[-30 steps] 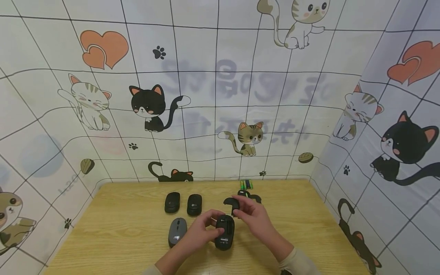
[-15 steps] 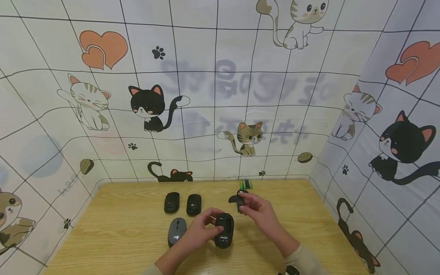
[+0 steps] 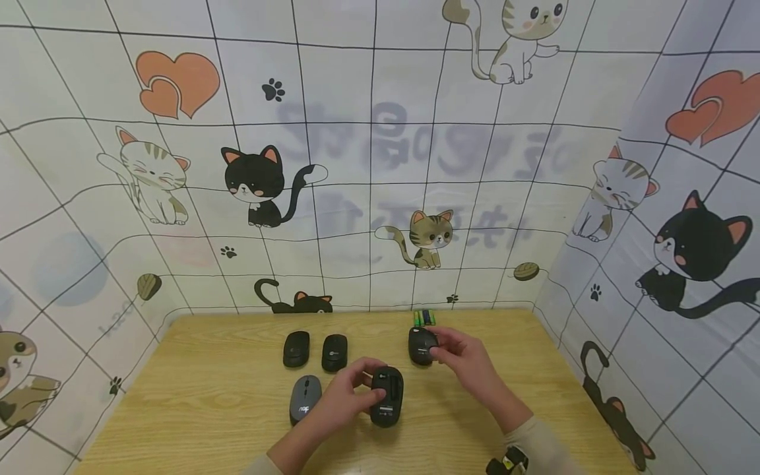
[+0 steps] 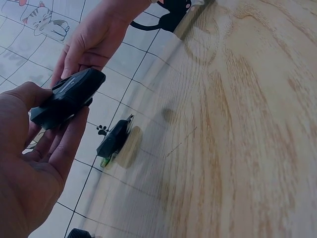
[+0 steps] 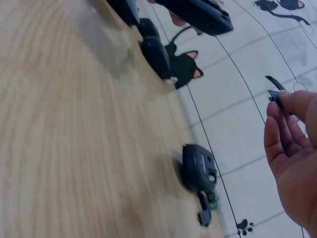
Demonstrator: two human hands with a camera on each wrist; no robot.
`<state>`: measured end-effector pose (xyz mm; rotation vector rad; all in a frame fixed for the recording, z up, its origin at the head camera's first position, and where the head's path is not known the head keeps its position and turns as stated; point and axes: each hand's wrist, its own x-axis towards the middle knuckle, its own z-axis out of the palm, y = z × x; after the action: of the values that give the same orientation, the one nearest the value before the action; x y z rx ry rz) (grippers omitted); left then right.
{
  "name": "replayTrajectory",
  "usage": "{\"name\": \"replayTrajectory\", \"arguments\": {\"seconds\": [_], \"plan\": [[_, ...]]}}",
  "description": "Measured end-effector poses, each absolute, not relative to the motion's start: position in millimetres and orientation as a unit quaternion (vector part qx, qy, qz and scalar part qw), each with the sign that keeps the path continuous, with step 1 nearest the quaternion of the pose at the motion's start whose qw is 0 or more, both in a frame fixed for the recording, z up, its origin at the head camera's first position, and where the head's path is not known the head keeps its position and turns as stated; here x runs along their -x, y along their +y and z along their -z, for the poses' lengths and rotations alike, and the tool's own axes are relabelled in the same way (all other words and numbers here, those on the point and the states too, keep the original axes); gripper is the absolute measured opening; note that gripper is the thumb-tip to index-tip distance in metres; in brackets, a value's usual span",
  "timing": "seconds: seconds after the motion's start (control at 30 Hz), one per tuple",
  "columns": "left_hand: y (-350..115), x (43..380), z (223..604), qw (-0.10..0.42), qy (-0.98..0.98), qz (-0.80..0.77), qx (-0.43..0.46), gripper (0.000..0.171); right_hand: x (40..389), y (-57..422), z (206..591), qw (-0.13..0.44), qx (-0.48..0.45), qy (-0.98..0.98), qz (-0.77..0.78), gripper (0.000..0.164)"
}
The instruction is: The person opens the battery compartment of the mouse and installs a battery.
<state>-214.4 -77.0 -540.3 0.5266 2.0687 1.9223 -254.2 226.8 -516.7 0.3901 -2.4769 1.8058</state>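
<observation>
My left hand (image 3: 350,396) grips a black computer mouse (image 3: 387,397), underside up, its long battery compartment uncovered. In the left wrist view the thumb lies on top of this mouse (image 4: 69,99) and the fingers are beneath. My right hand (image 3: 469,363), off to the right, pinches a thin black battery cover (image 5: 275,96) between thumb and fingers, as the right wrist view shows. In the head view the cover overlaps another dark mouse (image 3: 422,344) at the back and is hard to separate from it.
Two black mice (image 3: 297,349) (image 3: 335,353) and a grey mouse (image 3: 305,398) stand on the left of the wooden table (image 3: 214,409). Several green batteries (image 3: 424,318) lie at the back edge. A small black piece (image 5: 204,213) sits beside the back mouse. Cat-patterned cloth walls (image 3: 356,165) enclose the table.
My right hand has moved right with the cover, away from the mouse in the left hand, uncovering the view of the back mouse. The left hand has hardly moved.
</observation>
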Motion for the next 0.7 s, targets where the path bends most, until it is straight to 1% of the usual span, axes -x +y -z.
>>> {"name": "replayTrajectory", "arguments": {"seconds": [0.23, 0.5, 0.7], "plan": [[-79, 215, 542, 0.134, 0.714, -0.663, -0.183, 0.039, 267, 254, 508, 0.020, -0.128, -0.819, -0.559, 0.042], [-78, 215, 543, 0.134, 0.713, -0.664, -0.181, 0.039, 285, 282, 514, 0.036, -0.111, -0.845, -0.521, 0.042], [-78, 215, 544, 0.131, 0.713, -0.665, -0.180, 0.039, 294, 294, 519, 0.029, -0.097, -0.855, -0.509, 0.043]]}}
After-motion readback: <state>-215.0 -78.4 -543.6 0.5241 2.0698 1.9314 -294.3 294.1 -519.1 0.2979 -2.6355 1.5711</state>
